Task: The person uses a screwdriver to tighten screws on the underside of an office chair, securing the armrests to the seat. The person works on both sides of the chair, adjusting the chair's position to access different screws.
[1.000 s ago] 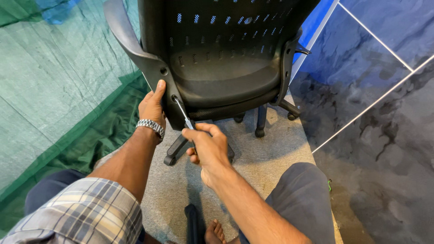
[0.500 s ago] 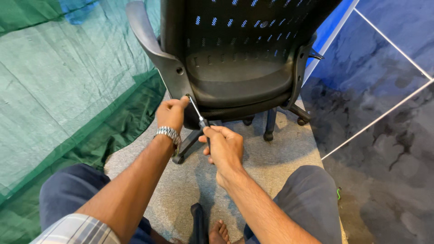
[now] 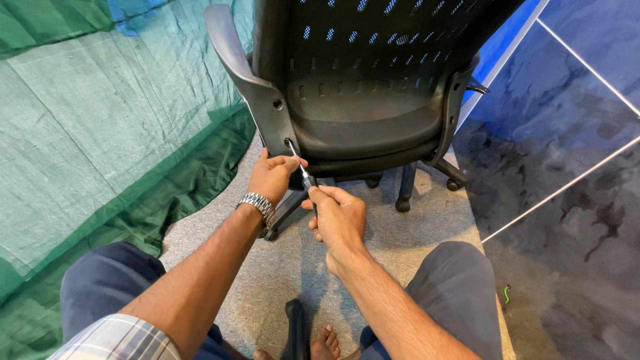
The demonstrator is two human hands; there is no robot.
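Black mesh-backed office chair [image 3: 363, 87] stood on the grey carpet mat [image 3: 280, 267], its back toward the person, with a slim metal hex key [image 3: 301, 167] set into the lower bolt hole of the black plastic armrest bracket [image 3: 270, 110]. The right hand [image 3: 339, 220] was clenched around the key's lower end. The left hand [image 3: 272, 177], wearing a silver metal wristwatch [image 3: 259, 203], pinched the key's shaft just below the bolt hole; a second earlier it had lain flat against the bracket, thumb up, and half a second earlier its fingers had already closed near the key. Green netting [image 3: 100, 133] covered the floor to the left, dark marbled tiles [image 3: 567, 200] to the right.
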